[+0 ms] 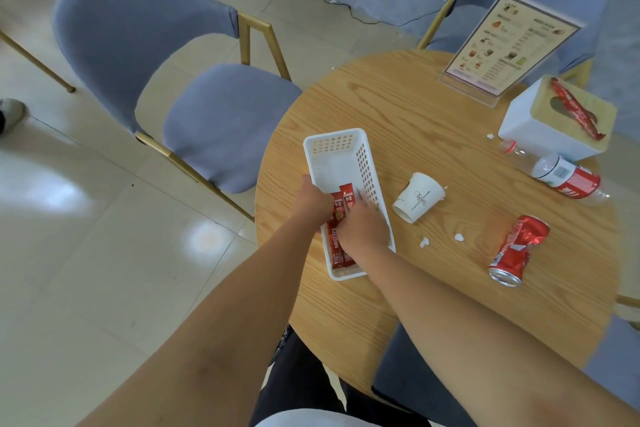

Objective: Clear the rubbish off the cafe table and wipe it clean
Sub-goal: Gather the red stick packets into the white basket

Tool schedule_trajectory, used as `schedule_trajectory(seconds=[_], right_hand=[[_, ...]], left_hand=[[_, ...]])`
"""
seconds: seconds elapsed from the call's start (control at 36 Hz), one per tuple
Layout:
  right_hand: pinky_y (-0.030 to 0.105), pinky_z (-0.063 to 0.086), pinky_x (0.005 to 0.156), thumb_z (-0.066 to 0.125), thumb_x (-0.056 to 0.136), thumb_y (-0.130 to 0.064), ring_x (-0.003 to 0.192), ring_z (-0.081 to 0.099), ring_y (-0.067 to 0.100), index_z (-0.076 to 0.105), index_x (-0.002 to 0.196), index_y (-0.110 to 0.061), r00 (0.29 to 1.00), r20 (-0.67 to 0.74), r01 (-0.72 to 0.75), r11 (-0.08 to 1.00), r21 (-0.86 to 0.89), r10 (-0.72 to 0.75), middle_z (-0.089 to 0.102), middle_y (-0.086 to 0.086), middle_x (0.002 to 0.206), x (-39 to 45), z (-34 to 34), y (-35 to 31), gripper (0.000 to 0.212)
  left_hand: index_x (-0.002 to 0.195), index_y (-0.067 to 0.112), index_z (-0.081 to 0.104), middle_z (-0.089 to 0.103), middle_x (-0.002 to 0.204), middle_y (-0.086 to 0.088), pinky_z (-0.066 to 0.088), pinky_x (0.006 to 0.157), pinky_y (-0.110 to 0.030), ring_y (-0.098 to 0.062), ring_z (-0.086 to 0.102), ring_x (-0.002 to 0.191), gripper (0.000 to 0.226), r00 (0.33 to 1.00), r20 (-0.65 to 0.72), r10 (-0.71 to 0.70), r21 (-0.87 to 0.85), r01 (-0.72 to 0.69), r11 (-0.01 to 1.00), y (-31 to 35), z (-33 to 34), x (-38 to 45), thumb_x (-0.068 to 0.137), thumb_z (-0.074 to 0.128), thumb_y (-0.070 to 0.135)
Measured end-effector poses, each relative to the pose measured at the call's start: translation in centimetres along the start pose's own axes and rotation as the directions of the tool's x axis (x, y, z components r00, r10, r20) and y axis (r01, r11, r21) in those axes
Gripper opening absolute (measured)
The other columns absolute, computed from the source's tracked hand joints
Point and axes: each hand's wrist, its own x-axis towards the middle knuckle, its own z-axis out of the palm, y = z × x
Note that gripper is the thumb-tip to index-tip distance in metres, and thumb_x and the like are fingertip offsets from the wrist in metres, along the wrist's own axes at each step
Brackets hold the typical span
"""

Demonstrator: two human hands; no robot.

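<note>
Sachets point(341, 218) under both hands (in basket point(337, 152))

One round, wood-grain tabletop point(398, 107) carries one white perforated plastic basket point(337, 152) at 9 o'clock, holding at least two red coffee-stick sachets point(343, 199); more may lie hidden under the hands. One further red sachet point(575, 107) rests on the single white tissue box point(526, 135) at 2 o'clock. There is one tipped white paper cup point(417, 196) near the centre, one crushed red drinks can point(517, 251) at 4 o'clock, one clear plastic bottle point(561, 175) with a red label at 3 o'clock, one acrylic menu stand point(509, 45) at 1 o'clock, and four small white paper scraps.
</note>
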Motion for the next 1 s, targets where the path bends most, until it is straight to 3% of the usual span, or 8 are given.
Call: schedule_trajectory(seconds=[0.08,0.33,0.44,0.53,0.64,0.75,0.86,1.0], right_hand=[[0.041,0.055,0.088,0.058,0.091,-0.023,0.105,0.063,0.027,0.055,0.118,-0.012,0.999,0.030,-0.041,0.995,0.093,0.038,0.064,0.005,0.111,0.1,-0.1,0.2,0.029],[0.035,0.050,0.084,0.050,0.099,-0.016,0.108,0.061,0.025,0.043,0.130,-0.012,0.997,0.018,0.074,0.996,-0.043,-0.073,0.059,0.006,0.118,-0.9,0.1,1.6,0.032],[0.034,0.053,0.088,0.054,0.098,-0.017,0.111,0.058,0.026,0.018,0.153,-0.013,0.992,0.014,0.126,0.980,-0.154,-0.125,0.044,0.015,0.138,-1.1,0.6,1.9,0.065],[0.032,0.051,0.089,0.059,0.095,-0.019,0.112,0.052,0.026,0.027,0.143,-0.013,0.985,-0.010,0.164,0.952,-0.257,-0.172,0.038,0.017,0.138,-1.5,0.7,2.1,0.059],[0.037,0.041,0.109,0.062,0.094,-0.016,0.139,0.033,0.031,0.028,0.146,-0.007,0.978,0.054,0.205,0.892,-0.404,-0.200,0.027,0.017,0.151,-2.0,1.4,2.3,0.063],[0.040,0.037,0.113,0.062,0.094,-0.018,0.140,0.031,0.030,0.028,0.146,-0.008,0.984,0.095,0.172,0.925,-0.338,-0.148,0.028,0.014,0.152,-1.7,1.6,2.0,0.063],[0.038,0.026,0.118,0.056,0.096,-0.027,0.142,0.028,0.030,0.030,0.145,-0.009,0.979,-0.028,0.183,0.937,-0.298,-0.200,0.031,0.013,0.151,-1.0,1.1,1.8,0.059],[0.037,0.003,0.124,0.049,0.100,-0.034,0.154,-0.005,0.025,-0.006,0.158,-0.005,0.990,0.106,0.118,0.971,-0.209,-0.097,-0.007,0.011,0.166,-1.2,2.0,2.1,0.085]], left_hand=[[0.121,0.012,0.051,0.066,0.095,-0.009,0.051,0.038,-0.035,-0.033,0.071,0.077,0.048,1.000,0.015,-0.014,-0.004,0.014,1.000,0.6,-0.1,-0.5,0.076,0.051,0.028],[0.123,0.015,0.051,0.068,0.099,-0.012,0.050,0.036,-0.034,-0.034,0.071,0.077,0.048,0.999,0.027,-0.024,0.000,0.024,1.000,0.4,0.0,-0.1,0.077,0.048,0.026],[0.123,0.014,0.052,0.068,0.098,-0.013,0.050,0.037,-0.034,-0.034,0.071,0.075,0.050,1.000,0.029,-0.006,0.012,0.006,1.000,0.2,0.1,0.2,0.075,0.046,0.027],[0.122,0.016,0.053,0.069,0.099,-0.015,0.050,0.038,-0.035,-0.035,0.071,0.074,0.050,0.999,0.035,-0.009,0.011,0.009,1.000,0.3,0.2,0.2,0.073,0.045,0.026],[0.122,0.015,0.050,0.068,0.099,-0.010,0.051,0.038,-0.034,-0.032,0.072,0.077,0.048,0.999,0.041,-0.008,0.004,0.007,1.000,0.5,0.2,-0.2,0.075,0.045,0.028],[0.120,0.017,0.054,0.070,0.096,-0.010,0.055,0.040,-0.038,-0.033,0.072,0.076,0.052,0.999,0.042,-0.008,0.013,0.008,1.000,0.4,0.2,0.0,0.071,0.040,0.028],[0.120,0.014,0.054,0.069,0.097,-0.012,0.052,0.038,-0.036,-0.034,0.072,0.075,0.052,0.999,0.042,-0.012,0.018,0.011,1.000,0.2,0.2,0.3,0.070,0.043,0.026],[0.117,0.013,0.056,0.069,0.098,-0.015,0.054,0.040,-0.038,-0.036,0.072,0.077,0.051,0.999,0.047,0.013,-0.017,-0.012,1.000,0.0,0.2,0.2,0.069,0.048,0.029]])
